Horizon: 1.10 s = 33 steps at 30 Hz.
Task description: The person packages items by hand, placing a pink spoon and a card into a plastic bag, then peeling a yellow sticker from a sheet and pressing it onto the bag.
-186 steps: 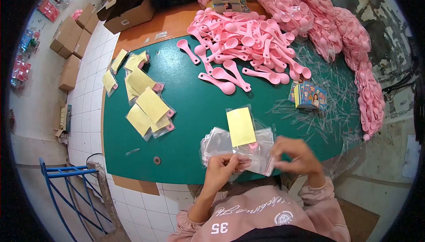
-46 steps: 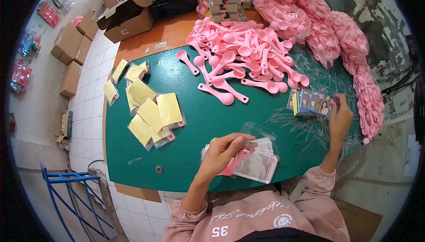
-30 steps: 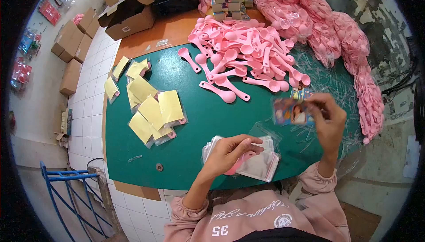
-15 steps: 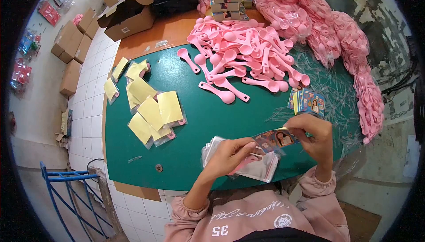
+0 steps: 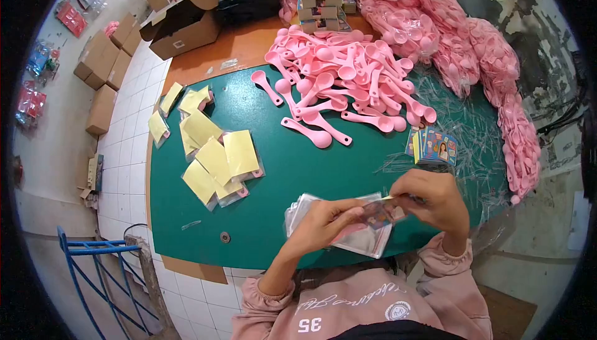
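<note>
My left hand (image 5: 326, 223) is closed on a clear plastic bag (image 5: 365, 202), pinching it between thumb and fingers above a stack of clear bags (image 5: 373, 240). Something pink shows through the plastic under the thumb. My right hand (image 5: 433, 198) is closed on the upper edge of a printed card (image 5: 379, 215), which sits largely within the bag's mouth. Its fingers cover the card's right end. Beyond this hand lies a small pile of similar cards (image 5: 438, 147).
Pink measuring spoons (image 5: 348, 72) are heaped at the table's back. Filled bags with yellow card backs (image 5: 214, 159) lie on the left. Bundled cards (image 5: 320, 4) and bulging bags of spoons (image 5: 448, 47) stand behind. Loose clear strips (image 5: 472, 116) cover the right side.
The printed card has moved left and down, further into the plastic bag. My right hand has shifted slightly down with it, while my left hand stays nearly in place.
</note>
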Each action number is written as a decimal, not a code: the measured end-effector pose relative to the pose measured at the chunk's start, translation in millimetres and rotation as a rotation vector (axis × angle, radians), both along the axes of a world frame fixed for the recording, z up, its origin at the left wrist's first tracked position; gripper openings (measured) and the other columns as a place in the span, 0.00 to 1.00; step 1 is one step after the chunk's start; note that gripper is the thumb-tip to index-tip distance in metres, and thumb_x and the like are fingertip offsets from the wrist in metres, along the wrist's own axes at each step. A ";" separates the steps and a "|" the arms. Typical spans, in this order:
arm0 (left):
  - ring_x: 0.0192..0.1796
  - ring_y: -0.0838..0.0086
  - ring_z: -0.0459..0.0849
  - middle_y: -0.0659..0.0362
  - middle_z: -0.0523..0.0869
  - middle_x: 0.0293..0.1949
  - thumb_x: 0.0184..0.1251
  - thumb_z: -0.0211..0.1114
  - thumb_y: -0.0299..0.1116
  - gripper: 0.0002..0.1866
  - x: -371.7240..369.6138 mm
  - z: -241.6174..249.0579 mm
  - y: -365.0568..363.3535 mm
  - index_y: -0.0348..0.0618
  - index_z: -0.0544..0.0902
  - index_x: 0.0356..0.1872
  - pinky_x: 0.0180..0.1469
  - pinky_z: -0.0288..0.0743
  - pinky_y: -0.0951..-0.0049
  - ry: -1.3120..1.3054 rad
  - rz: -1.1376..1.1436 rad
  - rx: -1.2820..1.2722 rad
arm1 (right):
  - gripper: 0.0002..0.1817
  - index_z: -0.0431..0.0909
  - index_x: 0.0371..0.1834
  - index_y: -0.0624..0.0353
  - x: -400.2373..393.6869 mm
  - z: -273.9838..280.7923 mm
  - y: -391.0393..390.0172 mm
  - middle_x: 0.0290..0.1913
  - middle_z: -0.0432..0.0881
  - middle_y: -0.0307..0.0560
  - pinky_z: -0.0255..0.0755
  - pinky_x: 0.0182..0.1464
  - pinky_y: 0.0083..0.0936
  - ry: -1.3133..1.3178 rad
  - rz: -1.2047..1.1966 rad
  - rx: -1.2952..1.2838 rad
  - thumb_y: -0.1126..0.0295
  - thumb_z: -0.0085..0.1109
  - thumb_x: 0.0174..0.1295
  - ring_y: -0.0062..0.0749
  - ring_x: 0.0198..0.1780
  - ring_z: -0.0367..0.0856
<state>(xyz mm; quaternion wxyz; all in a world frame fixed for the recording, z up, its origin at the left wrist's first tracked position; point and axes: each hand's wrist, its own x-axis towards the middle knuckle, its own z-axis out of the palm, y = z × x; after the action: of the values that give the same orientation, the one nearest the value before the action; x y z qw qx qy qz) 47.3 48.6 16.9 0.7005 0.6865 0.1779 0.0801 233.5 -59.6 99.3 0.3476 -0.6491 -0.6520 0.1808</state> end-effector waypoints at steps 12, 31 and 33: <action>0.32 0.63 0.85 0.50 0.85 0.31 0.61 0.61 0.35 0.36 -11.0 18.5 -3.3 0.47 0.53 0.68 0.37 0.75 0.71 0.205 -0.066 0.257 | 0.09 0.73 0.22 0.63 -2.4 -41.3 9.5 0.22 0.71 0.41 0.66 0.27 0.28 0.417 0.222 -0.301 0.75 0.66 0.43 0.30 0.23 0.71; 0.43 0.76 0.79 0.53 0.79 0.46 0.59 0.63 0.27 0.27 -41.9 -17.4 12.9 0.39 0.66 0.60 0.46 0.74 0.76 0.015 0.140 -0.111 | 0.09 0.80 0.35 0.64 -8.3 -59.4 -9.1 0.29 0.81 0.39 0.68 0.30 0.13 0.828 -0.247 -0.251 0.76 0.65 0.50 0.15 0.29 0.74; 0.46 0.74 0.78 0.51 0.77 0.46 0.62 0.60 0.29 0.29 -34.2 -9.7 -6.1 0.42 0.60 0.63 0.47 0.74 0.74 -0.004 0.342 0.057 | 0.09 0.80 0.35 0.64 -19.2 -57.3 -5.3 0.29 0.81 0.40 0.70 0.32 0.15 0.754 -0.307 -0.182 0.76 0.65 0.49 0.17 0.30 0.76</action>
<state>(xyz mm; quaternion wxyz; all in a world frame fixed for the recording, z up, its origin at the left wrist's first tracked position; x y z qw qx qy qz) 13.1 42.5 7.3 0.6574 0.6655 0.2882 0.2045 214.2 -64.9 42.0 0.5261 -0.6552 -0.3563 0.4087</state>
